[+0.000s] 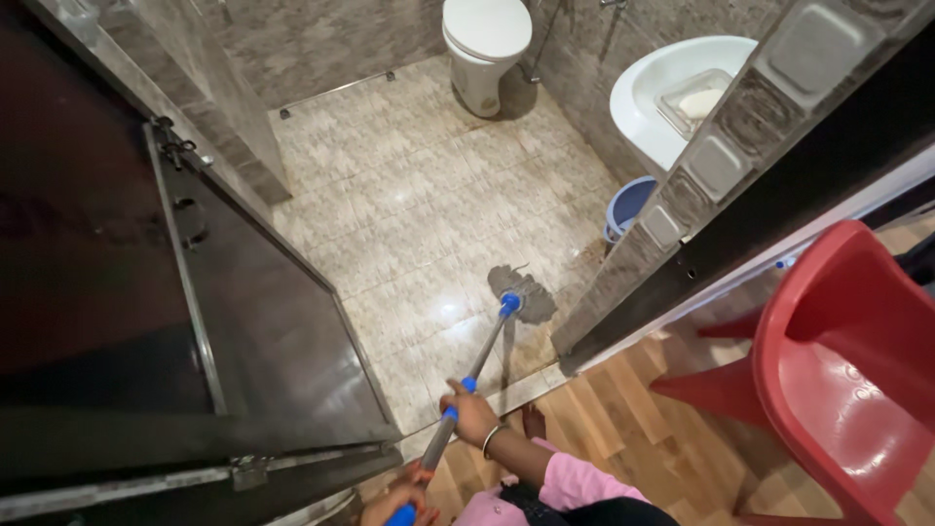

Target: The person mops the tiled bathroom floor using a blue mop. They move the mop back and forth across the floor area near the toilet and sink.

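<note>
While the camera looks down from a doorway, these lines tell what shows:

Mop: a long grey metal mop handle with blue plastic joints [474,367] runs from the bottom centre of the frame up and a little right to the flat grey mop head [521,289] on the beige marbled tile floor [409,205].
Right hand: the right hand [470,414] is wrapped closed around the handle at lower centre, beside a blue joint, with a bangle on the wrist and a pink sleeve behind it.
Left hand: the left hand [394,502] closes on the blue end of the handle at the bottom edge of the frame.
Key relation: the mop head lies up and slightly right from both grips, along the long axis of the handle; the right hand is the nearer one to it.
Around: a white toilet [484,49] stands at the top centre, a white washbasin [672,93] at the upper right, a blue bucket [628,205] under it, a red plastic chair [842,370] at the right, a dark door [117,292] at the left.
Hidden: the left hand is cut off by the frame edge, so its fingers are hard to see; the bucket is partly hidden behind the wall.
</note>
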